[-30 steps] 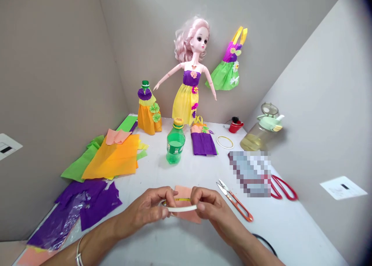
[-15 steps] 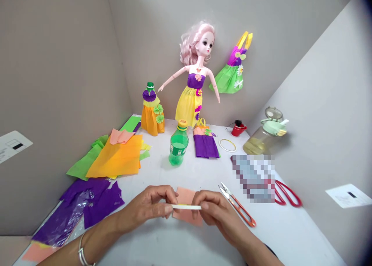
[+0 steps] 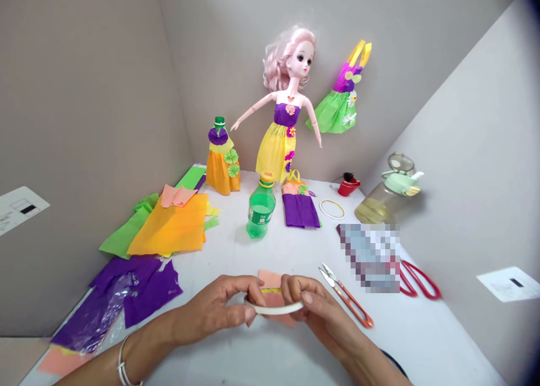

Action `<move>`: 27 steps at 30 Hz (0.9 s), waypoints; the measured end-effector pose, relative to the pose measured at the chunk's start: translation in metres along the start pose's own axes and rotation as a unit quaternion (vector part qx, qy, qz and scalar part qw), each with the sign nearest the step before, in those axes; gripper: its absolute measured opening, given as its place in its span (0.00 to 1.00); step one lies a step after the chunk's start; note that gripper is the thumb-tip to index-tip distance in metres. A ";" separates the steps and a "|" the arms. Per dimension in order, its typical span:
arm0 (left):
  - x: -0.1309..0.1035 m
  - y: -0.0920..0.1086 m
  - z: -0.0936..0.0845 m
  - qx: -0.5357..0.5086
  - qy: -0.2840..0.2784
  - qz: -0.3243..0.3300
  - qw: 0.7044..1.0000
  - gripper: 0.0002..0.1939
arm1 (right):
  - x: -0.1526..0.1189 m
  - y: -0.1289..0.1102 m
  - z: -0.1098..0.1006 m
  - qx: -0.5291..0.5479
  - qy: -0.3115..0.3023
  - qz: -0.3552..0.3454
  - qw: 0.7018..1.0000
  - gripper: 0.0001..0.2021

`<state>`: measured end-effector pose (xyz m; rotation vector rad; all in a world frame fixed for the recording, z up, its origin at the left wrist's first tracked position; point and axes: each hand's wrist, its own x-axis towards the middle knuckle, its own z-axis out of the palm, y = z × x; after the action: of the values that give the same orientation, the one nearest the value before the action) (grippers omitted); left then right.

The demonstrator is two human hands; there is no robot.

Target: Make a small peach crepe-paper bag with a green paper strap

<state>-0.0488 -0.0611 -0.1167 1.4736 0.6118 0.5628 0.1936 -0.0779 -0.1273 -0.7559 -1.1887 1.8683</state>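
Two bare hands work close together above a pale tabletop. Half a second ago the white ring [image 3: 279, 309] between them looked like a straight, level strip; now it is tipped so its near edge bows in a curve, with yellow showing on its far side. The left hand [image 3: 211, 307] has shifted, its thumb lower and farther from the curled forefinger, pinching the ring's left end. The right hand [image 3: 318, 310] pinches the right end between thumb and bent fingers.

Counted, there are two rings: the held one, and a second ring [image 3: 332, 216] lying beyond the right hand. One peach sheet [image 3: 270, 275] lies beneath the held ring. One pair of snips [image 3: 350, 301] lies just right of the right hand, blades parted; farther right are two red handle loops [image 3: 422, 280] beside a pixelated patch.

Two bottles stand beyond the hands: one green bottle [image 3: 260, 206] with a yellow cap straight ahead, and one dressed bottle [image 3: 223, 166] farther left. Behind them is one pink-haired doll [image 3: 276, 144]. Two loose little dresses show, one green dress [image 3: 335, 113] on the wall and one purple dress [image 3: 301, 209] on the table, both beyond the right hand. One orange sheet [image 3: 169, 228] lies beyond the left.
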 end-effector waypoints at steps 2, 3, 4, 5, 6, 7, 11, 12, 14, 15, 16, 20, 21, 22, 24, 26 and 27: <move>-0.001 -0.003 -0.001 0.002 0.000 0.004 1.000 0.15 | 0.000 0.001 0.000 0.024 -0.008 0.002 1.000 0.22; -0.001 -0.004 -0.001 0.003 0.000 0.007 1.000 0.14 | 0.001 0.001 0.001 0.037 -0.010 0.001 0.999 0.22; -0.001 -0.004 0.000 0.004 -0.001 0.014 1.000 0.14 | 0.001 0.002 0.001 0.052 -0.011 -0.001 0.999 0.22; 0.000 -0.005 0.000 0.003 -0.002 0.021 1.000 0.13 | 0.001 0.003 0.002 0.068 -0.013 -0.002 0.998 0.22; 0.001 -0.005 0.000 0.001 -0.004 0.029 1.000 0.13 | 0.002 0.003 0.002 0.082 -0.016 -0.002 0.997 0.22; 0.002 -0.005 0.000 -0.002 -0.005 0.037 0.999 0.13 | 0.002 0.004 0.002 0.090 -0.020 -0.002 0.996 0.22; 0.005 -0.006 -0.003 -0.008 0.010 0.055 0.998 0.13 | 0.002 0.000 0.001 0.018 -0.017 0.008 1.000 0.21; 0.005 -0.007 -0.003 -0.005 0.016 0.054 0.998 0.14 | 0.002 -0.002 0.001 -0.021 -0.010 0.010 1.000 0.20; 0.004 -0.007 -0.005 0.006 0.025 0.048 0.999 0.16 | 0.000 -0.007 0.001 -0.109 -0.001 0.005 0.994 0.18; 0.003 -0.007 -0.005 0.012 0.028 0.043 0.999 0.16 | -0.001 -0.009 0.002 -0.150 -0.001 -0.001 0.989 0.17; 0.002 -0.007 -0.005 0.018 0.031 0.037 0.999 0.16 | -0.002 -0.011 0.003 -0.187 0.000 -0.007 0.982 0.17; 0.001 -0.002 -0.005 0.028 0.035 0.027 0.999 0.16 | -0.006 -0.014 0.008 -0.258 0.021 -0.019 0.966 0.18; 0.001 0.000 -0.004 0.027 0.029 0.028 0.999 0.16 | -0.007 -0.014 0.009 -0.264 0.026 -0.019 0.964 0.19; 0.001 0.002 -0.005 0.023 0.021 0.031 0.999 0.16 | -0.007 -0.014 0.009 -0.269 0.029 -0.020 0.962 0.19; 0.001 0.004 -0.005 0.012 0.001 0.028 1.000 0.17 | -0.008 -0.014 0.008 -0.277 0.034 -0.024 0.960 0.19; 0.001 0.005 -0.005 0.004 -0.015 0.016 1.000 0.17 | -0.008 -0.015 0.008 -0.282 0.035 -0.028 0.958 0.19; 0.002 0.004 -0.005 0.003 -0.017 0.013 1.000 0.17 | -0.008 -0.015 0.007 -0.283 0.035 -0.025 0.958 0.20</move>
<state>-0.0511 -0.0561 -0.1124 1.4966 0.5688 0.5557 0.1964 -0.0844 -0.1101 -1.0744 -1.7044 1.4468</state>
